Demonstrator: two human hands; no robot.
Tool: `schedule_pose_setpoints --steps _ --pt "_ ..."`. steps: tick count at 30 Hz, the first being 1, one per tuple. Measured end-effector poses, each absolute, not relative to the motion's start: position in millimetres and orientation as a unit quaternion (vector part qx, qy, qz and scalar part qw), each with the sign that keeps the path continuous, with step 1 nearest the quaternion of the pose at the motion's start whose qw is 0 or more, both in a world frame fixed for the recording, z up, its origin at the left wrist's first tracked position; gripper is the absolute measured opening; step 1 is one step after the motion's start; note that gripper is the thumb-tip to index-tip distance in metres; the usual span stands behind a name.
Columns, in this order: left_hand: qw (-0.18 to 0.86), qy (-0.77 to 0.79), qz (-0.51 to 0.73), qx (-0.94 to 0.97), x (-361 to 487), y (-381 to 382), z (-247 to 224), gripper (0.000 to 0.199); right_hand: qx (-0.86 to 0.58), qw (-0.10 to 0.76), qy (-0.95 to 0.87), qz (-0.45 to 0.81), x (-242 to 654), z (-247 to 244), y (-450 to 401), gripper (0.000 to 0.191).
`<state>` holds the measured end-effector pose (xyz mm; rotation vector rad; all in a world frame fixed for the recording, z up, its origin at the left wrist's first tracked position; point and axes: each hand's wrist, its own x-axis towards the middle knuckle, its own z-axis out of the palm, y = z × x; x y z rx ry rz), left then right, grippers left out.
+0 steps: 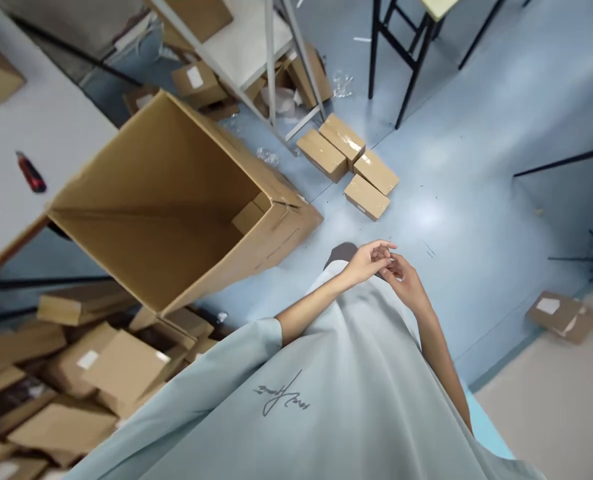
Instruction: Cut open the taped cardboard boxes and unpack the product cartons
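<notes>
- Your left hand (365, 262) and right hand (407, 283) meet in front of you. The left fingers are loosely bent and the right fingertips come against them; whether something small is pinched between, I cannot tell.
- For doing this well, I think light fingertips and steady wrists are best, so that any little piece does not slip down to the smooth blue floor (466, 220).
- At your left stands one large open brown cardboard carton (221, 273); inside it show small brown box shapes, perhaps two.
- Ahead, on the floor, four small oblong brown cardboard boxes (367, 197) lie close together.
- Farther left, one red-and-black cutter (31, 173) lies on the white surface (6, 220).
</notes>
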<state>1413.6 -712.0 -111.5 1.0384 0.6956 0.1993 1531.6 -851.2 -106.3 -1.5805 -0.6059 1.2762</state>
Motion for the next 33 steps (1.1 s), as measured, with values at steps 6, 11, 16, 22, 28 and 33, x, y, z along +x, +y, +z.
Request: schedule_pose_setpoints --steps 6,11,16,22,28,33 --pt "0.796 0.378 0.200 0.429 1461.0 -682.2 -122.8 0.037 -0.626 0.354 -0.367 0.590 1612.3 -122.7 -766.6 0.031" --pt "0.774 0.438 0.215 0.403 1478.3 -628.6 -151.2 0.040 -0.599 0.285 -0.385 0.642 1647.0 -144.0 -696.5 0.031" --pt "0.735 0.521 0.257 0.350 1492.1 -579.2 -199.9 0.040 -0.599 0.217 -0.399 0.660 1692.5 -179.6 -631.2 0.049" --pt "0.656 0.676 0.265 0.203 1511.4 -554.1 -288.7 0.041 -0.626 0.094 -0.440 0.637 1764.6 -261.4 -553.4 0.049" --pt "0.574 0.772 0.257 0.095 1536.0 -573.7 -384.8 0.037 -0.637 -0.039 -0.447 0.627 1826.6 -368.7 -484.7 0.047" --pt "0.583 0.781 0.213 0.063 1575.9 -593.9 -471.9 0.023 -0.672 -0.092 -0.420 0.603 1852.6 -457.8 -454.3 0.058"
